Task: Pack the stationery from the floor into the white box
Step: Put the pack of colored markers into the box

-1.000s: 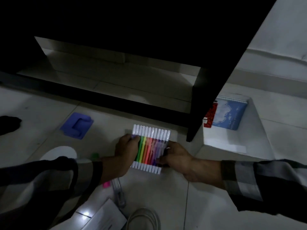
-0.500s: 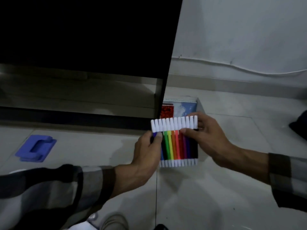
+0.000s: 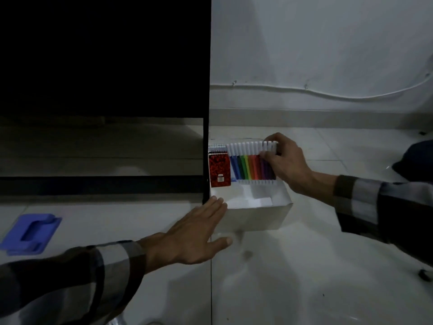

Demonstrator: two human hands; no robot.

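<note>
My right hand pinches the flat pack of coloured felt pens by its right edge, over the white cardboard box's far end; light, stiff. My left hand, fingers straight, steadies the box's near-left corner.

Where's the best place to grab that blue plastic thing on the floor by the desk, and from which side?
Judging by its shape, take the blue plastic piece by its two long outer edges, coming straight down from above. It lies flat on the floor tiles with open space around it, so a thumb-and-finger pinch across the width should fit; the centre recess looks shallow.
</note>
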